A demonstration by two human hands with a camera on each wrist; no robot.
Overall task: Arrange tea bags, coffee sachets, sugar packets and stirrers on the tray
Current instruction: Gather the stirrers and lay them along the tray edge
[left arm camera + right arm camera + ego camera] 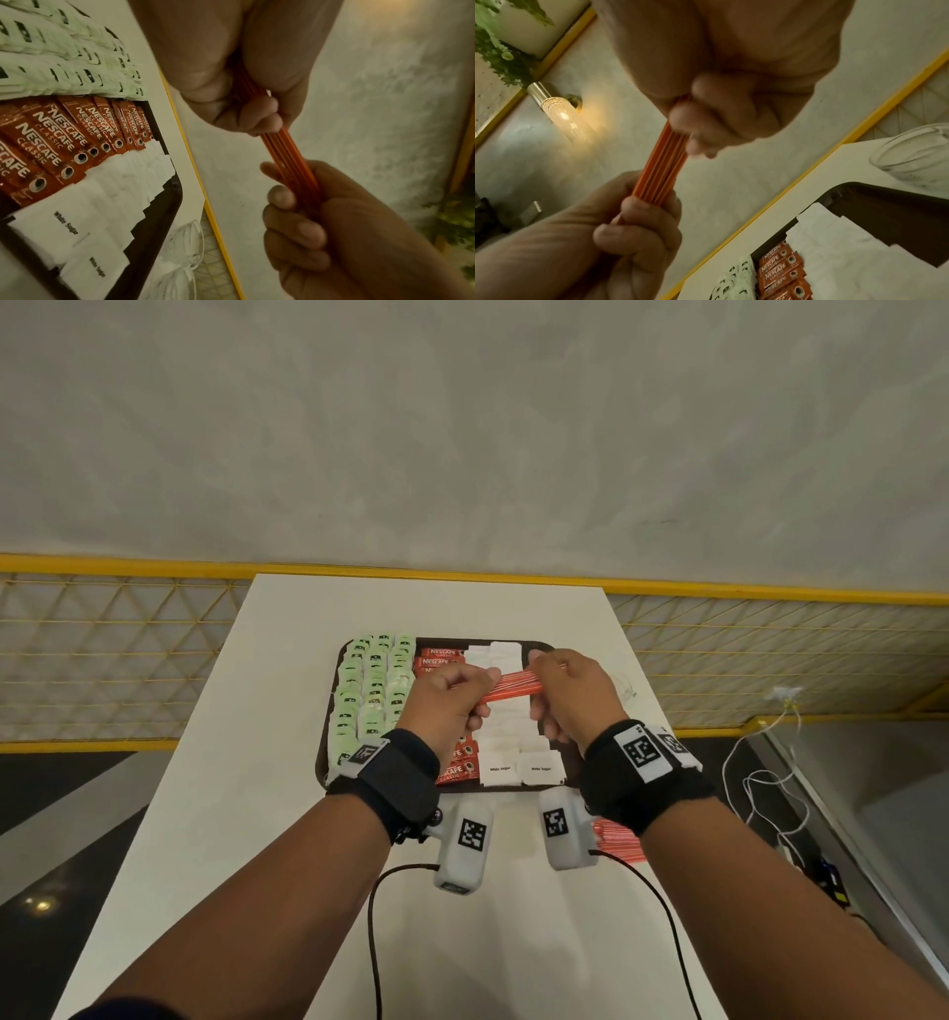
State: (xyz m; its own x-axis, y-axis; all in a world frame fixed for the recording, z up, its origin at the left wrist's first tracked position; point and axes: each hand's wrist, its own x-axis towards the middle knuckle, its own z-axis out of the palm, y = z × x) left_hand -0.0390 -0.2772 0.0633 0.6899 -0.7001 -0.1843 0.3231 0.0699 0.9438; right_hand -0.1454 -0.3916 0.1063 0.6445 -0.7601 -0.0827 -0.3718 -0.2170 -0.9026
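While both hands are gripping it end to end, the bundle of orange stirrers (pixel 511 686) is hanging crosswise above the tray (pixel 328 752).

Fingers (pixel 259 117) of the left hand (pixel 447 706) are curling round the bundle's left end and those of the right hand (pixel 570 695) round its right end, so its long axis is running left to right, across the columns below. Beneath it, green tea bags (pixel 372 690), Nescafé coffee sachets (pixel 59 142) and white sugar packets (pixel 518 762) are filling the tray from left to right; bare tray is showing along the right edge, nearer the right hand, so I judge the bundle needs turning lengthwise. More stirrers (pixel 619 839) are lying on the table (pixel 246 814).
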